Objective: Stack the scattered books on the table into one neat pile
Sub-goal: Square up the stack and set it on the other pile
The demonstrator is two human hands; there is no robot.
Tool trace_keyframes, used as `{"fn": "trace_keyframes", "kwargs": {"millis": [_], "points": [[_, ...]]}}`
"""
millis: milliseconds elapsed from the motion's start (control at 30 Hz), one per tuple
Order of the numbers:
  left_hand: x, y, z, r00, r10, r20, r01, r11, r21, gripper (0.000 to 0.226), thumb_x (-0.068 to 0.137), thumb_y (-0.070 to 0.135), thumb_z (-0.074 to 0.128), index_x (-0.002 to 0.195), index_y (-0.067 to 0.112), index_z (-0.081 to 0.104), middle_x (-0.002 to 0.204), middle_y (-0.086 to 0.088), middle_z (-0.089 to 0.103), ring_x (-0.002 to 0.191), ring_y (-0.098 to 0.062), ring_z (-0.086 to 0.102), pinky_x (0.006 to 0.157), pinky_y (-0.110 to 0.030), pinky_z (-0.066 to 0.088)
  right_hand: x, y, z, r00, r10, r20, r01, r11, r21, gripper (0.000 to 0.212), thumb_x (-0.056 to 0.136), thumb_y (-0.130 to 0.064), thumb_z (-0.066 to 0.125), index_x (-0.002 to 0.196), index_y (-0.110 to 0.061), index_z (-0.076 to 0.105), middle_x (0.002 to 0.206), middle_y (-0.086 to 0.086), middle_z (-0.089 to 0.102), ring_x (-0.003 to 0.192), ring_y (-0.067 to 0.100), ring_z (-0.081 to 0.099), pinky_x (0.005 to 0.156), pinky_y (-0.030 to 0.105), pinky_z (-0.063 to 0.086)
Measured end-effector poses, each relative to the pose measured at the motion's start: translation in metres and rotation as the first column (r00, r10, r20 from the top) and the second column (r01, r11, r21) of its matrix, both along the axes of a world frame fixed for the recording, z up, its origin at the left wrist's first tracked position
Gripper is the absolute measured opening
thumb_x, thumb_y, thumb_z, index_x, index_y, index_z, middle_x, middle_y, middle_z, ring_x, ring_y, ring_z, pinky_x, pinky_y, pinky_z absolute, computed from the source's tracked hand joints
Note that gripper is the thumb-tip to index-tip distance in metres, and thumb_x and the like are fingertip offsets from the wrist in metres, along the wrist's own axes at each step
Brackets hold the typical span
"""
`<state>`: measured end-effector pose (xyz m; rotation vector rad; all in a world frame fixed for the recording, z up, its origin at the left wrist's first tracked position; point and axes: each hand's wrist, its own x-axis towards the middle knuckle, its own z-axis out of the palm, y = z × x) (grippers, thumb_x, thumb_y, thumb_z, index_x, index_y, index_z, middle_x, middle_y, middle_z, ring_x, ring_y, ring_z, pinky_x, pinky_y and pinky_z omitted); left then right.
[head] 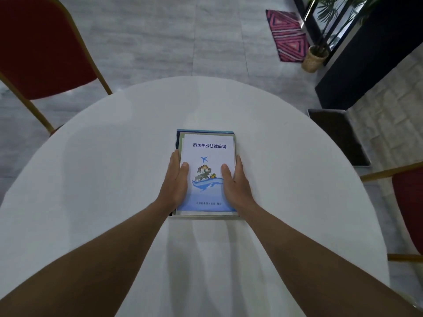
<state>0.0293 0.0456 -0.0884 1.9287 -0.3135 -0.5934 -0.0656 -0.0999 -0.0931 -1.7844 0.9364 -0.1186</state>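
A pile of books (207, 147) lies in the middle of the round white table (103, 179). The top book is white and blue with an aeroplane and a wave on its cover. Edges of darker books show beneath it along the far and left sides. My left hand (175, 184) presses flat against the pile's left side, thumb resting on the cover. My right hand (235, 184) mirrors it on the right side, thumb on the cover too. Both hands clasp the pile between them.
A red chair with a gold frame (43, 46) stands at the far left of the table. Another red chair (407, 202) is at the right. A dark tray (338, 136), a potted plant (314, 58) and a pink patterned mat (288, 35) are on the floor beyond.
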Motion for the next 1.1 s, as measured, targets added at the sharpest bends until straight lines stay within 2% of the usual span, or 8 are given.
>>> {"fn": "trace_keyframes", "kwargs": {"millis": [233,333,500,600,733,867,1000,1100], "points": [[-0.008,0.003,0.000,1.000,0.014,-0.016,-0.014,1.000,0.008,0.052,0.106,0.032,0.026,0.156,0.021,0.015,0.164,-0.003,0.023,0.151,-0.024,0.025,0.123,-0.049,0.021,-0.006,0.004,0.002,1.000,0.015,-0.015,-0.015,0.999,-0.041,0.061,0.102,-0.048,0.041,0.156,-0.027,0.022,0.149,-0.007,0.051,0.132,0.022,0.053,0.101,0.030,0.039],[-0.016,0.007,0.001,1.000,0.019,-0.003,-0.019,1.000,0.004,0.051,0.106,0.030,0.026,0.155,0.021,0.017,0.162,-0.002,0.027,0.149,-0.023,0.028,0.122,-0.049,0.023,-0.014,0.007,0.004,0.999,0.022,-0.030,-0.023,0.999,-0.037,0.066,0.102,-0.049,0.040,0.159,-0.025,0.017,0.154,-0.005,0.047,0.135,0.021,0.050,0.107,0.032,0.039],[-0.029,0.013,0.001,1.000,0.021,0.008,-0.021,1.000,0.014,0.051,0.106,0.030,0.027,0.155,0.018,0.018,0.161,-0.005,0.027,0.149,-0.025,0.028,0.122,-0.050,0.023,-0.027,0.015,0.005,1.000,0.014,-0.016,-0.014,0.999,-0.046,0.058,0.102,-0.047,0.041,0.154,-0.029,0.025,0.145,-0.008,0.054,0.128,0.020,0.055,0.095,0.026,0.037],[-0.033,0.016,-0.002,1.000,0.013,-0.007,-0.013,1.000,0.015,0.050,0.106,0.030,0.027,0.154,0.018,0.018,0.161,-0.005,0.028,0.148,-0.025,0.030,0.122,-0.050,0.024,-0.032,0.017,0.006,1.000,0.024,-0.015,-0.024,0.999,-0.031,0.060,0.101,-0.048,0.041,0.155,-0.028,0.024,0.148,-0.008,0.052,0.130,0.020,0.054,0.104,0.034,0.042],[-0.032,0.018,0.003,0.997,-0.011,0.070,0.014,0.999,-0.041,0.042,0.105,0.021,0.029,0.146,0.017,0.030,0.146,-0.004,0.044,0.137,-0.022,0.042,0.118,-0.049,0.031,-0.031,0.018,0.011,0.999,0.046,-0.027,-0.046,0.999,0.001,0.063,0.103,-0.046,0.040,0.158,-0.024,0.018,0.156,-0.003,0.043,0.139,0.022,0.047,0.115,0.042,0.037],[-0.023,0.021,0.004,0.987,-0.143,0.076,0.135,0.986,0.095,0.047,0.105,0.029,0.029,0.149,0.012,0.023,0.153,-0.010,0.037,0.142,-0.027,0.038,0.118,-0.051,0.032,-0.031,0.011,0.020,0.994,0.102,-0.039,-0.099,0.993,0.069,0.068,0.105,-0.045,0.037,0.161,-0.020,0.007,0.165,-0.001,0.026,0.149,0.020,0.031,0.118,0.032,0.027],[-0.010,0.022,0.026,0.950,-0.259,0.176,0.179,0.910,0.375,0.054,0.103,0.032,0.032,0.148,0.005,0.026,0.150,-0.017,0.036,0.139,-0.033,0.036,0.115,-0.050,0.032,-0.032,0.009,0.033,0.975,0.190,-0.111,-0.190,0.982,0.013,0.074,0.105,-0.047,0.035,0.161,-0.019,-0.005,0.170,0.000,-0.006,0.156,0.017,-0.002,0.126,0.037,0.006],[-0.003,0.017,0.063,0.902,-0.344,0.260,0.202,0.870,0.450,0.059,0.102,0.033,0.030,0.154,0.007,0.019,0.158,-0.018,0.025,0.146,-0.034,0.024,0.120,-0.050,0.024,-0.033,0.008,0.056,0.943,0.288,-0.170,-0.303,0.951,-0.067,0.072,0.104,-0.051,0.033,0.161,-0.024,-0.002,0.169,0.000,-0.012,0.156,0.022,-0.006,0.126,0.043,0.004]]}}
